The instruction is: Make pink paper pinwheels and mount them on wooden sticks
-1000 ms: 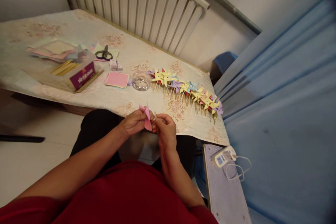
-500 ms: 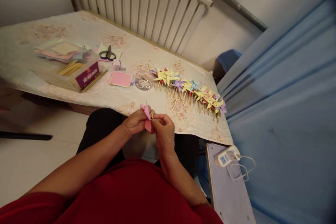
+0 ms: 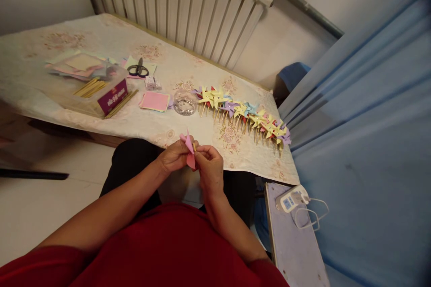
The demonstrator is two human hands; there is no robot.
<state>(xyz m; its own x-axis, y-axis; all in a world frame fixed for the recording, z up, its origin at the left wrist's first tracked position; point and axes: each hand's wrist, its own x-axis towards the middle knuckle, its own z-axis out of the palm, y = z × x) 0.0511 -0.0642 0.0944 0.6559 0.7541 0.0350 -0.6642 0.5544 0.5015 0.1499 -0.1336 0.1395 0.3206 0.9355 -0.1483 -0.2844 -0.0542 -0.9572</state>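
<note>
Just in front of the table's near edge, my left hand [image 3: 175, 155] is closed on a pink paper pinwheel [image 3: 189, 145], whose folded blades stand up edge-on to me. My right hand [image 3: 210, 163] meets it from the other side, thumb and fingers pinching a short wooden stick [image 3: 194, 147] behind the blades. Most of the stick is hidden by the fingers. Finished paper pinwheels [image 3: 242, 110] in yellow, purple, blue and red lie in a long row on the table to the right. Nearest beyond my hands is a round clear container [image 3: 184, 103] of small shiny pins.
A stack of pink paper squares [image 3: 154, 102] lies left of the container, with small boxes [image 3: 152, 83] and scissors [image 3: 138, 68] behind. Further left stands a clear box of wooden sticks [image 3: 90, 88]. A power strip [image 3: 292, 198] with a white cable rests on a bench at right.
Both hands stay almost in place around the pink pinwheel. The right hand has shifted very slightly left; the objects on the table stay where they were.
</note>
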